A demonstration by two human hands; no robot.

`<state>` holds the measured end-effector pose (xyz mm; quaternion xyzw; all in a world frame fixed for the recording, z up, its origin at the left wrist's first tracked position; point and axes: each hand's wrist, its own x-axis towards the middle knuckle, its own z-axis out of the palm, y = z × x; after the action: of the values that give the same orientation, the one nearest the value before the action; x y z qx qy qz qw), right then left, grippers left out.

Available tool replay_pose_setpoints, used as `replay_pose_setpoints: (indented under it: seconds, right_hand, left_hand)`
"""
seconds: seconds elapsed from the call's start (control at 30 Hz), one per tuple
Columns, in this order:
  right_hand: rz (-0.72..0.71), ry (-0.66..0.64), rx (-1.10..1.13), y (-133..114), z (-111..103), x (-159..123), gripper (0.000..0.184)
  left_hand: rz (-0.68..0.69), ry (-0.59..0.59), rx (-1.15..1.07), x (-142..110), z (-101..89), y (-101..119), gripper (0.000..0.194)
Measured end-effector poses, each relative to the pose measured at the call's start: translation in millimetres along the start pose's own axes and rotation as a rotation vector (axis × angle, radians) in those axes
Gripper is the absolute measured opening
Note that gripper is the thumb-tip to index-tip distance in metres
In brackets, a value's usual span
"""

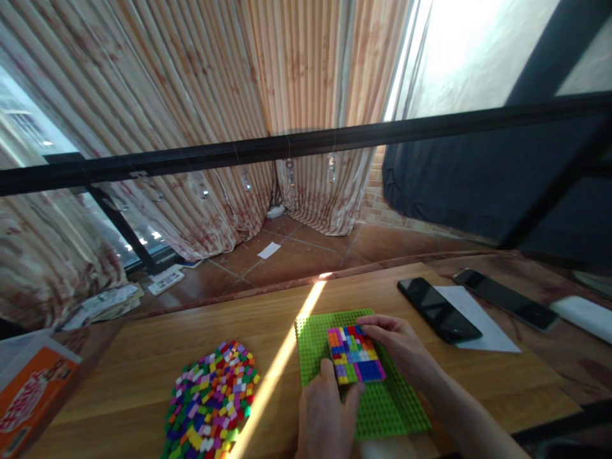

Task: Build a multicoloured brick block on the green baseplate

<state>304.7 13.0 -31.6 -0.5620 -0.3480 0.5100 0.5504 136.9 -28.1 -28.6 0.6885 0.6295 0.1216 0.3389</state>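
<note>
A rectangular block of multicoloured toy bricks (356, 354) sits over the green studded baseplate (382, 414) on the wooden table. Whether it is pressed onto the studs or held just above them, I cannot tell. My left hand (327, 411) grips its near left corner, with thumb and finger against two sides. At the far right corner, the fingers of my right hand (399, 341) are bent together and touch the block's edge. Any small brick under those fingertips is hidden. To the left lies a heap of loose small bricks (213, 398) in many colours.
Right of the baseplate, a black phone (437, 309) overlaps a white sheet (497, 325). Another phone (507, 298) and a white object (586, 319) lie beyond. An orange and white box (33, 395) stands at the left. A dark rail (306, 143) crosses before the curtains.
</note>
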Motion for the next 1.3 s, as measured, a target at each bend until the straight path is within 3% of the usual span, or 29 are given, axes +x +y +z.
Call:
replay_pose_setpoints:
  seconds: [0.63, 0.87, 1.0, 1.2, 1.3]
  right_hand:
    - [0.024, -0.065, 0.061, 0, -5, -2, 0.036]
    - [-0.047, 0.144, 0.026, -7, -18, 1, 0.038]
    - [-0.05, 0.08, -0.053, -2, -13, -1, 0.037]
    - [-0.027, 0.101, -0.204, 6, -8, 1, 0.038]
    - [-0.035, 0.137, -0.234, 6, -7, 1, 0.037]
  left_hand:
    - [0.014, 0.011, -0.019, 1, 2.0, -3, 0.03]
    - [-0.003, 0.031, -0.047, -3, 0.7, 1, 0.03]
    - [-0.004, 0.056, -0.122, -3, 0.1, 1, 0.03]
    - [0.067, 0.045, -0.22, -1, 0.0, -13, 0.031]
    - [0.094, 0.006, -0.217, 3, -16.5, -28, 0.03]
